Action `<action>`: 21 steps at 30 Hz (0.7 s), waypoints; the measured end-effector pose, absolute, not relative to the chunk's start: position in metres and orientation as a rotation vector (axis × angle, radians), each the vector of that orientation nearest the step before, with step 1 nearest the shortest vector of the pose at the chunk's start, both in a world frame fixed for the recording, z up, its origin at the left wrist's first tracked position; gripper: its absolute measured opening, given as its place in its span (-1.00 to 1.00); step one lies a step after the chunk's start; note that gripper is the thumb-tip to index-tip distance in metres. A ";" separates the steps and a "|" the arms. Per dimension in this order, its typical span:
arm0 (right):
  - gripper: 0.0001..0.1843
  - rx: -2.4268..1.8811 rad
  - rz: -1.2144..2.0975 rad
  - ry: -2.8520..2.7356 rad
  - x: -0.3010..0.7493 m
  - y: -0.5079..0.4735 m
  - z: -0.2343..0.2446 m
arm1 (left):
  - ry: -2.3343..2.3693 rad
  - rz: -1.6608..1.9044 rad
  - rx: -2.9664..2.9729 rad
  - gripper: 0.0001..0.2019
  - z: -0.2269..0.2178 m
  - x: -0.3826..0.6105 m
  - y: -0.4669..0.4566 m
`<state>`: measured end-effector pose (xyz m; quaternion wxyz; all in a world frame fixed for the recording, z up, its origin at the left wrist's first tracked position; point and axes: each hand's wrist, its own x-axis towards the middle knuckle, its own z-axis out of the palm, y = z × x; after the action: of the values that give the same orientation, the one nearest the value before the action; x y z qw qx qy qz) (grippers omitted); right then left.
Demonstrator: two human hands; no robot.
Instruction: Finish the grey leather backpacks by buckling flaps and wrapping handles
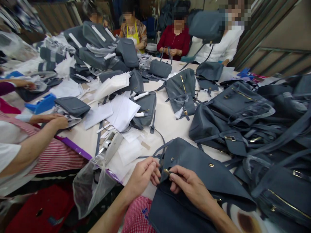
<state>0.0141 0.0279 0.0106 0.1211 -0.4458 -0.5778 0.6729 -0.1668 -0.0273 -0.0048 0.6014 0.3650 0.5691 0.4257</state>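
A dark blue-grey leather-look bag (189, 155) lies at the table's near edge, its wide flap spread toward the right. My right hand (191, 184) pinches a small gold-coloured metal fitting (166, 171) at the bag's left side, between thumb and forefinger. Close by on the left, my left hand (144, 174) has its fingers curled together against the bag's edge; what they hold, if anything, is hidden. A thin strap (159, 149) runs up behind the hands. A gold-rimmed eyelet (211, 165) shows on the flap.
Several similar bags (233, 110) are heaped on the right, with another backpack (182, 90) ahead. Left of my hands stand a tape dispenser (110, 145), white papers (123, 111) and a hanging clear plastic bag (91, 184). Co-workers sit and stand around the table (165, 124).
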 end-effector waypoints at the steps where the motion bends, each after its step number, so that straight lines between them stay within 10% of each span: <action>1: -0.64 -1.312 1.963 -1.653 0.014 0.027 0.009 | 1.364 0.965 0.873 -0.66 -0.005 -0.169 -0.027; 21: -0.60 -1.307 2.081 -1.225 0.018 0.018 -0.001 | 1.137 0.846 0.837 -0.74 -0.013 -0.155 -0.023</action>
<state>0.0181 0.0175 -0.0013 0.1966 -0.4668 -0.4373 0.7431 -0.1552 -0.0229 -0.0130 0.6802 0.3727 0.5065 0.3768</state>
